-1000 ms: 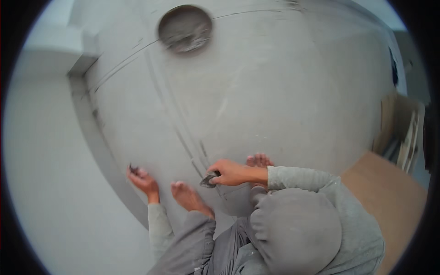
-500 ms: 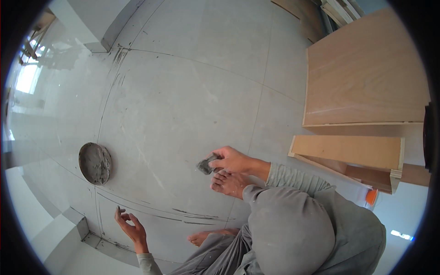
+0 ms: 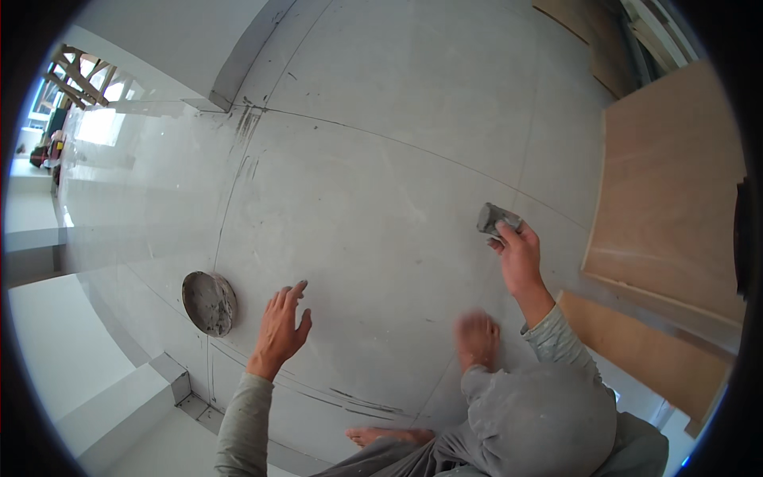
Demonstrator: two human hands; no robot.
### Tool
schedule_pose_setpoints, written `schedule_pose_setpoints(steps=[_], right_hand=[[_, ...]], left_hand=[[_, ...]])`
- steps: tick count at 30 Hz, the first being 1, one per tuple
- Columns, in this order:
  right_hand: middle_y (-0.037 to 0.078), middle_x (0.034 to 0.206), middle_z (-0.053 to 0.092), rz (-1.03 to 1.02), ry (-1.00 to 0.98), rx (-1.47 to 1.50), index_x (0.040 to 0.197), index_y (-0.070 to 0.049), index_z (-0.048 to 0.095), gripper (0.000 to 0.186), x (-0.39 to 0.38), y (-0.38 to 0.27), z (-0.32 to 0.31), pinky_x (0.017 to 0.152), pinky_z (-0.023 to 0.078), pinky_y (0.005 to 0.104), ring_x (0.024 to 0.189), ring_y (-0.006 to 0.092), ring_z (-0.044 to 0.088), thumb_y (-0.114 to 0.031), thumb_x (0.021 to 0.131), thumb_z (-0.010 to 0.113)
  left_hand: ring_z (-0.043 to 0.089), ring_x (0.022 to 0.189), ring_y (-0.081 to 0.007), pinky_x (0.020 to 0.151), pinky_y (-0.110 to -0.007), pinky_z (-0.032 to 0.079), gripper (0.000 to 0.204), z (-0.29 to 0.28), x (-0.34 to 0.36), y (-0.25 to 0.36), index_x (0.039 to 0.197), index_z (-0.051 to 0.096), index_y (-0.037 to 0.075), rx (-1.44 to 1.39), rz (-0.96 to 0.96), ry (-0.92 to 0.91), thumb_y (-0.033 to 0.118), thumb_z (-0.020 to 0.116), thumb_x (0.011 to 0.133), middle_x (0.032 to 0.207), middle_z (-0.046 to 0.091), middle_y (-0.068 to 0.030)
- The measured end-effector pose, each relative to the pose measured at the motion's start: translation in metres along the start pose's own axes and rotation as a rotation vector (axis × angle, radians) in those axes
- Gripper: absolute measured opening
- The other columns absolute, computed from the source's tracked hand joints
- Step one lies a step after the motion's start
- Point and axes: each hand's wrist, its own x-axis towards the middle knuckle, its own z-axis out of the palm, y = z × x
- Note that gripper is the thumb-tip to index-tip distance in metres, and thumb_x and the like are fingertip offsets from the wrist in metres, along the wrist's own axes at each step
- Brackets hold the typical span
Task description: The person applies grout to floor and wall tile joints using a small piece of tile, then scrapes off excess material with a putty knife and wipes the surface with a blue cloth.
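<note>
Floor (image 3: 373,222) of large pale grey tiles fills the middle of the view, and it is a little shiny toward ten o'clock. Thin dark joint lines (image 3: 381,137) cross it, with dark smears (image 3: 366,404) at six o'clock. A white pillar (image 3: 175,48) stands between ten and eleven, and a wooden panel (image 3: 668,191) near three. The round pan (image 3: 209,304) with grey paste is on the floor between eight and nine. Beside it, toward eight, is the left hand (image 3: 280,327), its fingers loosely apart and holding nothing; the tip of one finger is dirty with grey. At three, the right hand (image 3: 520,258) is closed, pinching a small, paste-covered grey piece (image 3: 494,219) between thumb and fingers.
</note>
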Motion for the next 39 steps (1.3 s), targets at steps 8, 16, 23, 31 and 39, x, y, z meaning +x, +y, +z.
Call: schedule_pose_setpoints(steps=[8,16,23,31,39], right_hand=[[0.005,0.123,0.07,-0.411,0.045,0.353,0.126,-0.006,0.066,0.024,0.112,-0.046,-0.02,0.083,0.047,0.032,0.105,0.0147,0.061,-0.012,0.103,0.063],[0.004,0.123,0.07,-0.428,0.053,0.454,0.125,-0.006,0.067,0.023,0.157,-0.101,-0.05,0.08,0.045,0.0322,0.105,0.0151,0.058,-0.012,0.105,0.059],[0.007,0.124,0.07,-0.448,0.006,0.12,0.129,-0.002,0.066,0.028,0.199,-0.061,0.006,0.083,0.05,0.0332,0.106,0.0149,0.063,-0.015,0.104,0.064],[0.007,0.115,0.073,-0.631,-0.089,-0.086,0.128,0.001,0.067,0.03,0.315,-0.05,0.073,0.082,0.059,0.0324,0.098,0.0142,0.068,-0.014,0.102,0.07],[0.008,0.112,0.073,-0.725,-0.15,-0.176,0.126,0.0,0.069,0.028,0.326,-0.047,0.064,0.081,0.06,0.0295,0.095,0.0125,0.069,-0.015,0.102,0.07]], left_hand=[[0.056,0.096,-0.0149,0.084,-0.03,0.05,0.056,0.067,0.2,0.003,0.151,0.041,-0.004,-0.484,-0.357,0.69,0.0,0.054,0.097,0.116,0.059,-0.0088],[0.054,0.093,-0.0133,0.081,-0.028,0.048,0.053,0.08,0.256,0.012,0.15,0.042,-0.003,-0.392,-0.364,0.798,0.002,0.051,0.097,0.116,0.057,-0.0074],[0.053,0.086,-0.0134,0.072,-0.025,0.045,0.058,0.08,0.258,0.009,0.149,0.039,-0.005,-0.297,-0.265,0.713,0.0,0.051,0.092,0.115,0.063,-0.011],[0.054,0.085,-0.0162,0.071,-0.028,0.046,0.063,0.053,0.302,-0.009,0.15,0.033,-0.006,-0.256,0.071,0.485,-0.006,0.048,0.089,0.114,0.066,-0.0154],[0.064,0.094,-0.0228,0.089,-0.036,0.054,0.061,0.058,0.345,-0.009,0.15,0.033,-0.007,-0.367,0.156,0.45,-0.006,0.047,0.09,0.111,0.066,-0.0173]])
